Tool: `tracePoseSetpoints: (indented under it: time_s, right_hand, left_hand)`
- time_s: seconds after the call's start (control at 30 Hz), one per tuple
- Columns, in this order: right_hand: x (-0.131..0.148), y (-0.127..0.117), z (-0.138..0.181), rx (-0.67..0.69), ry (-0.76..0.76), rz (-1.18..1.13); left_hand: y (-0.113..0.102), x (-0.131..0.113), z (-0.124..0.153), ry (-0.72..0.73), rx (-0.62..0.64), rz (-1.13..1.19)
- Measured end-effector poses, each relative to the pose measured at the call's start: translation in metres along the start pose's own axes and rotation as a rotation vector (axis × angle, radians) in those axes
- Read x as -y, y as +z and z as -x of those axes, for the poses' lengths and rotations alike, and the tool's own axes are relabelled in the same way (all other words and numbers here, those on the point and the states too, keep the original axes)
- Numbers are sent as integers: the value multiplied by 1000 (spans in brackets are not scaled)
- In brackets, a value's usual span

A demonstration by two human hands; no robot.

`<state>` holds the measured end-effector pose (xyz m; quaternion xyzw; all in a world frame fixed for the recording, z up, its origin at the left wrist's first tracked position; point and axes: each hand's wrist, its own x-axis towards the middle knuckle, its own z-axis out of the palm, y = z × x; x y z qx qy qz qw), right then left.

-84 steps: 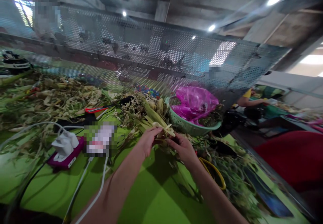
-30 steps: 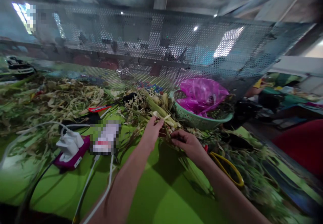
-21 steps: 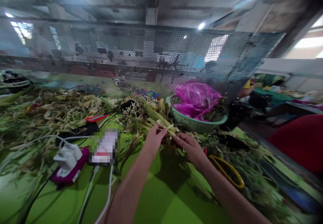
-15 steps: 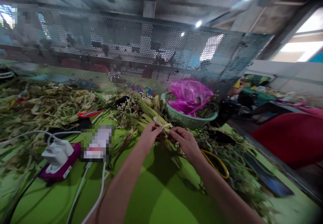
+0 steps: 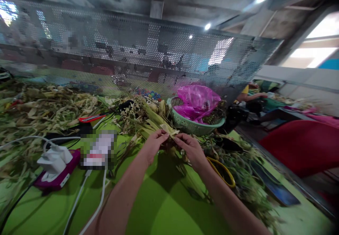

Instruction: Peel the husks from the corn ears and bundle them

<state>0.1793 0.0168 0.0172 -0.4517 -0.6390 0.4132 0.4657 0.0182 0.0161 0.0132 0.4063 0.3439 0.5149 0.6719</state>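
Over the near edge of a heap of dried plant stuff, my left hand (image 5: pixel 155 145) pinches a pale, dried, husk-like leaf strip (image 5: pixel 167 128). My right hand (image 5: pixel 191 148) also has its thumb and fingers closed on the strip, a short way to the right. The fingertips of both hands almost meet. Long yellow-green leaves (image 5: pixel 154 118) fan out just behind them. Whatever lies under the fingers is hidden.
A green basket (image 5: pixel 194 125) with a pink plastic bag (image 5: pixel 198 101) stands behind. Left are a phone (image 5: pixel 98 149) with cables, a purple power strip (image 5: pixel 71 164) and a red cutter (image 5: pixel 91 118). A yellow ring (image 5: pixel 225 176) lies right. A perforated metal screen (image 5: pixel 127 51) closes the back.
Both hands stay on the pale strip with nearly the same pinch. The whole view has shifted slightly, so things appear a little further left.
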Motion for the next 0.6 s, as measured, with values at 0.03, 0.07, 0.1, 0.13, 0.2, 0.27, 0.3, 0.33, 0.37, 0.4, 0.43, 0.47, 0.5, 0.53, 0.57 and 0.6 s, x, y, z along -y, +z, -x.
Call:
tracePoseSetpoints:
  time_s: [0.03,0.07,0.1,0.13,0.2,0.27,0.3,0.33,0.37,0.4,0.43,0.47,0.5,0.53,0.57,0.6]
  right_hand:
    - [-1,0,0,-9,-2,3]
    - [-1,0,0,-12,-2,3]
    - [-1,0,0,-10,2,-4]
    - [0,1,0,-1,11,-18]
    - [1,2,1,15,37,-60]
    - [2,2,2,16,65,-98]
    - [2,2,2,4,71,-109]
    - [1,2,2,-13,71,-113]
    - [0,2,2,-33,66,-110]
    - [-1,1,2,-49,61,-105]
    - [-2,1,2,-62,58,-102]
    - [-3,0,1,-66,60,-105]
    - [-3,0,1,-68,65,-114]
    - [-4,0,1,-66,72,-128]
    - [-4,0,1,-59,83,-147]
    - [-3,0,1,-47,97,-171]
  left_hand:
    - [0,0,0,0,3,0]
    - [0,1,0,0,2,2]
    - [0,2,0,0,2,5]
    - [0,2,0,3,4,8]
    - [-1,3,-1,8,12,10]
    - [0,4,-1,9,19,8]
    - [0,5,-1,9,19,6]
    - [0,5,-2,11,16,2]
    - [1,5,-2,16,13,-5]
    - [1,5,-2,23,11,-14]
    - [1,5,-2,29,9,-27]
    - [2,5,-2,31,10,-42]
    - [2,5,-1,32,11,-57]
    - [2,4,-1,32,13,-72]
    - [1,4,-1,30,16,-89]
    - [1,3,-1,26,21,-106]
